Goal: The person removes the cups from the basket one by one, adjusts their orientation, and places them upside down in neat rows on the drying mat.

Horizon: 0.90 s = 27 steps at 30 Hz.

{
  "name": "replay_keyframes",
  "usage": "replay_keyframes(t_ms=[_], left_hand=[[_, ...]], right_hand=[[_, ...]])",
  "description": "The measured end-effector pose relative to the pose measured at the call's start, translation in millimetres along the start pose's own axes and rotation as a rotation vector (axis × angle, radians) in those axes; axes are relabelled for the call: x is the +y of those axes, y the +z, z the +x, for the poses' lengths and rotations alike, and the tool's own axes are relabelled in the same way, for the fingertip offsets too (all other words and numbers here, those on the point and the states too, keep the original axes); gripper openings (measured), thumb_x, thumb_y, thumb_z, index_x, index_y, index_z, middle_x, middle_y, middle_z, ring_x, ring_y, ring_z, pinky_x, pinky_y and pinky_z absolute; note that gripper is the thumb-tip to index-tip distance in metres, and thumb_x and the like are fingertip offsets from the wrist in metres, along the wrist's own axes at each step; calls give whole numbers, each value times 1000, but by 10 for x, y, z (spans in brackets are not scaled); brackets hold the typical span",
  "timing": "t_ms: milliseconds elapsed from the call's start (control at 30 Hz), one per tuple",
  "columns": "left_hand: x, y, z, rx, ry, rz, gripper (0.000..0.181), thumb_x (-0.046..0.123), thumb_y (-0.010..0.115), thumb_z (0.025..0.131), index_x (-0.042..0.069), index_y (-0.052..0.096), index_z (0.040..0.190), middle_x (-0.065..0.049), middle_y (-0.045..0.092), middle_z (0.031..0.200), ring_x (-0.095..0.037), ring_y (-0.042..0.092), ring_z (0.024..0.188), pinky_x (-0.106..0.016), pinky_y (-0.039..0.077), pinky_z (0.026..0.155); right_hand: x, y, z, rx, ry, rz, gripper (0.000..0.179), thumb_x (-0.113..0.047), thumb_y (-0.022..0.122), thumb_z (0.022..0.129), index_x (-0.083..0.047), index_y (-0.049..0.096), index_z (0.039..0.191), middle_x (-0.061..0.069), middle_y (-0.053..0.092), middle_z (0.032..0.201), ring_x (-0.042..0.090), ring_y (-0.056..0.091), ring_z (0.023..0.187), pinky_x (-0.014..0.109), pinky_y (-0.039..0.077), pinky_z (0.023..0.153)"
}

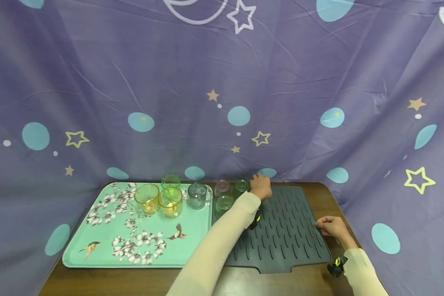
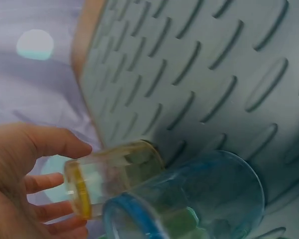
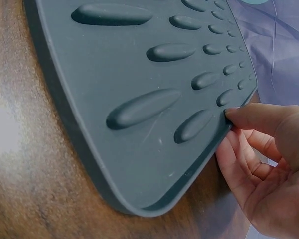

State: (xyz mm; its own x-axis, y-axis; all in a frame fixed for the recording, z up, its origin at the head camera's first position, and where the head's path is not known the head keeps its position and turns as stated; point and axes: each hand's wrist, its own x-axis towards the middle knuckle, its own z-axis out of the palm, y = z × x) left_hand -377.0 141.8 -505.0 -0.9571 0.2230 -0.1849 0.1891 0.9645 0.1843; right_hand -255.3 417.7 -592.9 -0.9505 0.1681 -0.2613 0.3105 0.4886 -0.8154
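Observation:
At the mat's back edge my left hand (image 1: 260, 186) holds a clear glass with a yellow rim (image 2: 114, 174) near its mouth, thumb on one side and fingers on the other. A glass with a blue rim (image 2: 214, 191) stands beside it in the left wrist view; in the head view my left forearm hides part of this area. My right hand (image 1: 334, 228) pinches the right edge of the dark grey ridged drying mat (image 3: 104, 64), thumb on top and fingers underneath. The mat's near corner is close over the wooden table in the right wrist view.
Left of the mat lies a mint-green floral tray (image 1: 148, 230). Two amber glasses (image 1: 171, 205), a green glass (image 1: 171, 181) and a grey glass (image 1: 197, 197) stand on it. A pink glass (image 1: 222, 188) and two green glasses (image 1: 224, 205) stand on the mat's left side. A purple curtain (image 1: 192, 74) hangs behind.

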Motion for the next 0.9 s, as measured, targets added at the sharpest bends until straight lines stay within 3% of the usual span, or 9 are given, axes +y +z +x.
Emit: replay_keyframes(t_ms=[100,267,400,633,900], left_hand=[[-57,-103,-61,11,54,-83,54,33,75,89,18,60,138,-11,52,141,-32,51,126,-45,48,104],[-220,-371,-298,82,163,-262,61,29,75,90,19,53,146,-10,52,142,-30,51,126,-44,50,100],[-428,-565,-535,188,211,-420,61,27,74,90,19,53,146,-9,55,140,-29,53,126,-42,52,95],[-940,-794,-920,417,258,-732,54,15,71,89,11,57,141,-15,59,134,-33,56,126,-48,48,105],[-1558,-823,-1211,688,214,-915,51,4,68,85,5,58,135,-21,59,127,-38,57,122,-49,45,109]], right_hand=[[14,-1,0,1,1,2,13,-4,70,92,9,69,92,-1,66,78,11,62,70,24,59,63],[20,4,-10,-1,-6,-11,16,-6,69,93,10,69,93,-3,67,78,11,63,70,23,58,63],[19,15,-19,-7,-18,-20,17,-6,69,93,11,69,93,-2,68,78,12,64,71,24,58,63],[31,33,-12,-8,-21,-21,17,-7,69,93,9,69,94,-1,67,78,13,63,72,24,58,64],[7,-3,-27,-21,-19,-4,17,-8,70,94,9,70,95,-3,69,81,10,64,73,24,59,65]])
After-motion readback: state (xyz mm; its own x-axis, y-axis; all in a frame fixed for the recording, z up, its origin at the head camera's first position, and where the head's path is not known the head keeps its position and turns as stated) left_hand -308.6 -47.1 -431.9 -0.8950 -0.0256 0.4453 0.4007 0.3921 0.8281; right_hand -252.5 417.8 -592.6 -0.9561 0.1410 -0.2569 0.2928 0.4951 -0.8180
